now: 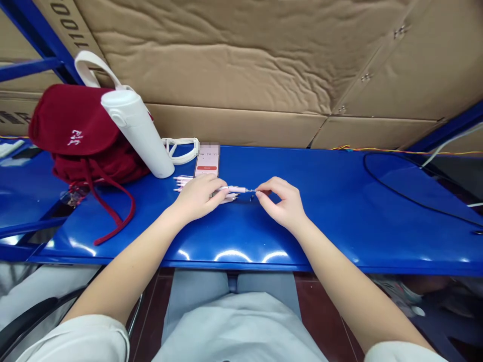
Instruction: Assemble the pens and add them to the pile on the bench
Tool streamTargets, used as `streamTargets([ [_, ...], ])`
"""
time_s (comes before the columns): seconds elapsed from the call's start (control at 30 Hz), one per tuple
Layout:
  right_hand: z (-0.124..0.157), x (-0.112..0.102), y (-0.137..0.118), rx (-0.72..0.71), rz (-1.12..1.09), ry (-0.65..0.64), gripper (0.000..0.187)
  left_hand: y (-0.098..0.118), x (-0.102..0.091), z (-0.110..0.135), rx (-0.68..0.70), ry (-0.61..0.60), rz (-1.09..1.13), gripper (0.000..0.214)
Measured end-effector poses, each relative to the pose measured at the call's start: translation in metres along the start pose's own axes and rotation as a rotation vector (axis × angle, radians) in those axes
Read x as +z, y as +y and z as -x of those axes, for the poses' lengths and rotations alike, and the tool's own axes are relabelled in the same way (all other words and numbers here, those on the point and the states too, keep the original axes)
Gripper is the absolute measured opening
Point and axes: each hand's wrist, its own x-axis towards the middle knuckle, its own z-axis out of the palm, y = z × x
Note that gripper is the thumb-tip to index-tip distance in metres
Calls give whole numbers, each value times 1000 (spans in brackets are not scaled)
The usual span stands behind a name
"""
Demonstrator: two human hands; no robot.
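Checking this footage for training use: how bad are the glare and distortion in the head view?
Head view: white glare streaks the near edge of the glossy blue metal tabletop; wide-angle distortion bows that edge and stretches the bare left forearm; the top of the pale smartphone is blocked out by pixelation.

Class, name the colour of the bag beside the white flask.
The bag is dark red, with a small white mark; head view.

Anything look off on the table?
The white bottle leans against the red bag instead of standing upright, and the bag's red cord trails loose across the blue table. The pen between the left hand and right hand shows no obvious damage.
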Motion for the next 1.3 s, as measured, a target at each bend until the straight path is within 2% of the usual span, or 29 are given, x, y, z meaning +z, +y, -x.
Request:
streamTargets([
  [0.37, 0, 1, -1, 9, 16, -4, 10, -3, 1, 1, -1, -7, -4, 34],
  [0.77, 1, 5, 0, 14, 14, -101, 14, 1, 4, 2, 13, -16, 4, 34],
  [1.03, -7, 1, 6, 100, 47, -304, 30, 3, 5, -6, 35, -23, -5, 32],
  [1.1, -10, -3, 11, 145, 19, -296, 28, 3, 4, -8, 19, -28, -12, 33],
  [1.23, -14, -6, 23, 255, -35, -335, 9, 2, 0, -12, -5, -17, -19, 32],
  [1.3, -15, -5, 28, 270, -10, -399, 19, 2, -1, -14, -22, -24, -10, 32],
])
